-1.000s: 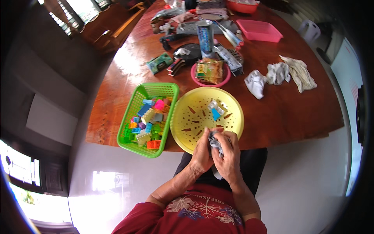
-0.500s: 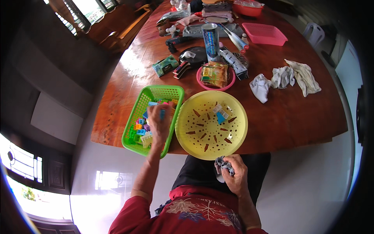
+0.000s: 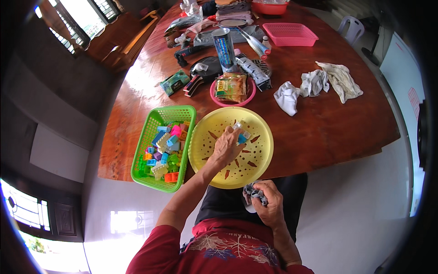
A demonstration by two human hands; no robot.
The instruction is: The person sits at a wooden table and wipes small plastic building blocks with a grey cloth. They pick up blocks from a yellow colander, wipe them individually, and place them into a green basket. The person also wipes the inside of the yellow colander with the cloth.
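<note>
White and blue blocks (image 3: 242, 138) lie in the perforated yellow bowl (image 3: 269, 146); the left hand (image 3: 227, 146) reaches over them, fingertips at the blocks, whether pinching cannot be told. The right hand (image 3: 271, 203), nearer the wearer, pinches a crumpled grey cloth (image 3: 255, 194). Leftward, a green basket (image 3: 192, 132) holds coloured blocks (image 3: 162, 150). Printed lettering marks the blue cylinder (image 3: 223, 50), food packets (image 3: 232, 87) and red shirt (image 3: 223, 251).

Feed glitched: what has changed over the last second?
The left hand let go of the grey cloth, swung left over the green basket, where a light blue block was added, then right to the blue-and-white blocks in the yellow basin. The right hand still grips the cloth; basket and basin unmoved.
</note>
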